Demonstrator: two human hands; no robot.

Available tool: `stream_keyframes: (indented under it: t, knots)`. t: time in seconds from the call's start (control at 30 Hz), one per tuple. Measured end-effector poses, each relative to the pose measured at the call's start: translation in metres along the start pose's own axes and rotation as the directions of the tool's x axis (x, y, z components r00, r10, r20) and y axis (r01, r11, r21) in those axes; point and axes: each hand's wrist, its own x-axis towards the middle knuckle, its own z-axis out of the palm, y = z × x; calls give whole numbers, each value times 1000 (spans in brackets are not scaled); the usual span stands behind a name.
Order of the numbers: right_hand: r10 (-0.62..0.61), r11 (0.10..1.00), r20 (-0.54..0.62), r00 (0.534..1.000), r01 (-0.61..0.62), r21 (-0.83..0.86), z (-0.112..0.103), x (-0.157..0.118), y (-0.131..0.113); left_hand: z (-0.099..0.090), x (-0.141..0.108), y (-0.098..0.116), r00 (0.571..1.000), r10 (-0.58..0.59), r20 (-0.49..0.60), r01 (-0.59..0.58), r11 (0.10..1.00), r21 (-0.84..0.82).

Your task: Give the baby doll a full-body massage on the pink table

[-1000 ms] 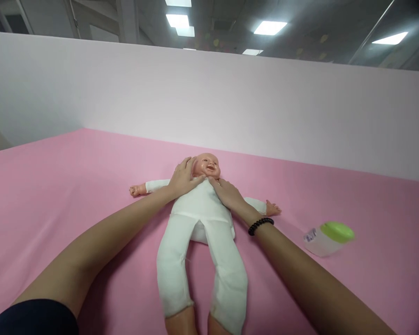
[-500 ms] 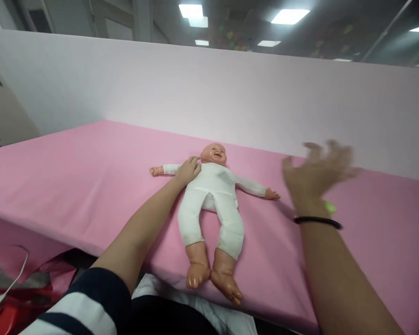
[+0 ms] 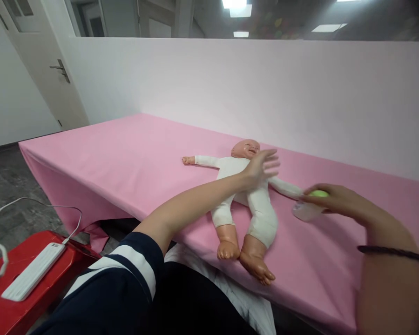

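A baby doll [image 3: 244,195] in a white suit lies on its back on the pink table [image 3: 132,158], its bare feet past the near edge. My left hand [image 3: 261,166] hovers over the doll's chest, fingers spread, holding nothing. My right hand [image 3: 335,201], a black bracelet on the wrist, closes around a small clear jar with a green lid [image 3: 309,204] that lies just right of the doll's arm.
A pale wall panel [image 3: 265,88] runs behind the table. At the lower left, a red stool [image 3: 38,279] carries a white power strip [image 3: 31,272] with a cable. A white door [image 3: 31,65] stands at the far left.
The view has swung left and back. My left hand lifted off the doll's shoulder and opened above its chest. My right hand came down from the air onto the green-lidded jar.
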Motion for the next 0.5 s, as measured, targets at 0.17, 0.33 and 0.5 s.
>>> stream_keyframes:
  t: [0.17, 0.33, 0.5]
  knots:
    - [-61, 988, -52, 997, 53, -148, 24, -28, -77, -12, -11, -16, 939, -344, 0, 344, 939, -19]
    - [-359, 933, -493, 793, 318, -169, 38, -30, -92, -16, -6, -13, 919, -390, 63, 393, 919, -42]
    - [-317, 938, -309, 896, 250, -239, 52, -28, -94, -14, -8, -11, 901, -414, 128, 421, 907, -33]
